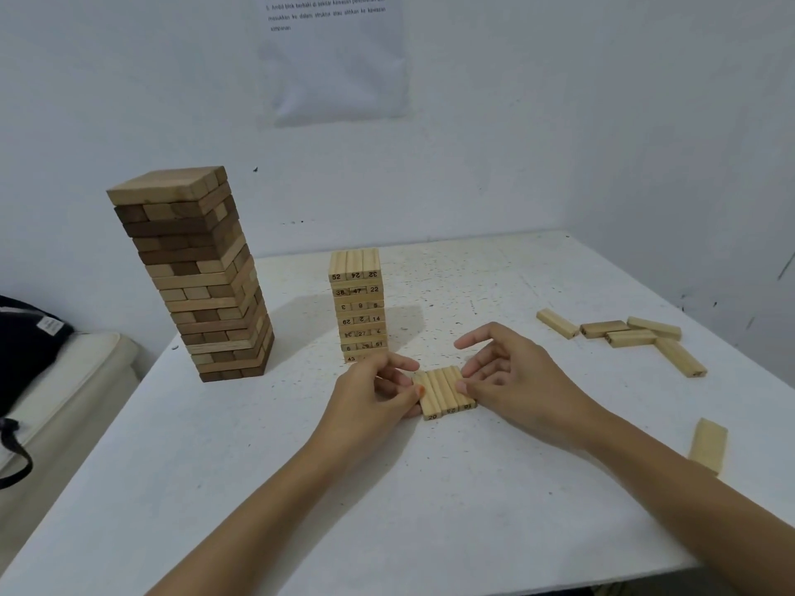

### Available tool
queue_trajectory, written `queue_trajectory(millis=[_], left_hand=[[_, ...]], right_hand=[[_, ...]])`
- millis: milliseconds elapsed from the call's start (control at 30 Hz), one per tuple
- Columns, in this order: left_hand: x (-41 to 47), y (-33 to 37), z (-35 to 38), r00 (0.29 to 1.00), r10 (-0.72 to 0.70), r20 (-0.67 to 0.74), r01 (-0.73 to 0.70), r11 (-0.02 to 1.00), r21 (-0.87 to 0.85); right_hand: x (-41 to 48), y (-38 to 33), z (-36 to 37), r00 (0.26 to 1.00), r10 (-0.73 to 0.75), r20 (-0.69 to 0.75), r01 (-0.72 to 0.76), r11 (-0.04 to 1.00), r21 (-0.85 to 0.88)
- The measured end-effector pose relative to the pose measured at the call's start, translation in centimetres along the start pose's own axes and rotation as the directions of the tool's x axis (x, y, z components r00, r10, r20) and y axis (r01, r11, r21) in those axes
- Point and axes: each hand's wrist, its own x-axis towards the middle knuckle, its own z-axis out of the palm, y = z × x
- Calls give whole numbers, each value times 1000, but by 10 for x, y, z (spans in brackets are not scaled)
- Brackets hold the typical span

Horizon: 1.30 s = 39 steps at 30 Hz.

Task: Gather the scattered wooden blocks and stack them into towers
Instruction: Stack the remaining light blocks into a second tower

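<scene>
- Left hand and right hand sit at the centre of the frame, fingertips pressed against opposite long sides of a flat row of three pale numbered wooden blocks lying on the speckled white table; both hands are clamped on that row from the sides.
- Just behind the left hand stands the small pale numbered tower, its top layer complete, so this row looks meant to go there next.
- To do it well, squeeze evenly from both sides so the middle block cannot drop out, lift level, and turn the row crosswise to the layer below before setting it down.
- Lower it gently; a nudge could shift the slim tower.
- At the upper left stands the tall tower of mixed dark and light brown blocks, apparently finished.
- Loose pale blocks lie scattered at the right, and one single pale block lies lower right, near the right forearm, not yet gathered.
</scene>
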Motion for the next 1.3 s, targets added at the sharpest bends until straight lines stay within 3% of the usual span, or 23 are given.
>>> queue_trajectory(millis=[67, 167, 267, 467, 567, 767, 1300], left_hand=[[-1, -1, 1, 1000, -9, 0, 9, 1000, -10], [-1, -1, 1, 1000, 0, -16, 0, 1000, 7], [-1, -1, -2, 999, -1, -35, 0, 1000, -5], [-1, 1, -7, 999, -24, 33, 24, 1000, -1], [-2, 3, -7, 997, -53, 56, 54, 998, -17], [-6, 5, 0, 998, -10, 67, 8, 1000, 25], [-6, 3, 7, 998, 58, 30, -59, 998, 37]], right_hand=[[-3, -2, 1, 999, -18, 32, 19, 999, -38], [-10, -4, 8, 991, -64, 119, 91, 969, -230], [-11, -1, 15, 985, -134, 110, 163, 932, -323], [-7, -3, 4, 976, -107, 189, 151, 960, -235], [-8, -2, -4, 965, -104, 242, 179, 933, -312], [-8, 1, -12, 990, -57, 132, 93, 954, -286], [-10, -6, -6, 994, -39, 102, 58, 979, -195]])
